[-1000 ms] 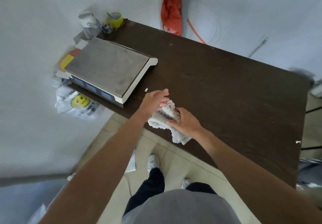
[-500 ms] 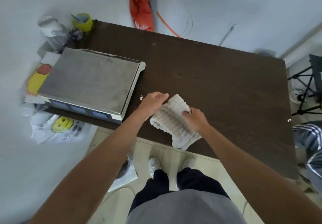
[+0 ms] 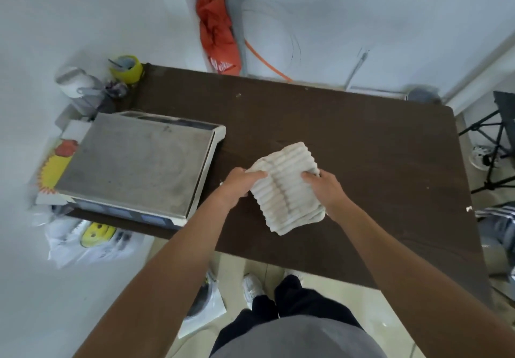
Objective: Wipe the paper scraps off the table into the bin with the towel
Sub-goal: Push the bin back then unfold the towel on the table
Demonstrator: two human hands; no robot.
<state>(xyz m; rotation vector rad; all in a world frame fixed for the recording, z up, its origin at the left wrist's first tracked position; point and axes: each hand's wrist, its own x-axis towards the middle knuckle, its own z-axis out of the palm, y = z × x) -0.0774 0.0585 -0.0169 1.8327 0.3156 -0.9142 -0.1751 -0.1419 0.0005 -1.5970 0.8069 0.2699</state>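
A white ribbed towel (image 3: 287,187), folded into a thick pad, lies on the dark brown table (image 3: 362,146) near its front edge. My left hand (image 3: 239,185) grips the towel's left edge and my right hand (image 3: 324,187) grips its right edge. One tiny white paper scrap (image 3: 221,182) sits just left of my left hand, beside the scale. Another scrap (image 3: 469,209) lies at the table's right edge. A bin lined with a white bag (image 3: 202,306) stands on the floor below the front edge, partly hidden by my left arm.
A grey weighing scale (image 3: 133,162) fills the table's left part. A yellow tape roll (image 3: 126,68) and a white bottle (image 3: 73,81) stand at the back left corner. An orange umbrella (image 3: 218,37) leans on the far wall. A black tripod (image 3: 496,146) stands at the right.
The crumpled towel has been spread and folded into a flatter pad and has shifted away from the table's front edge. Both hands now hold its sides. My head view has swung to the right.
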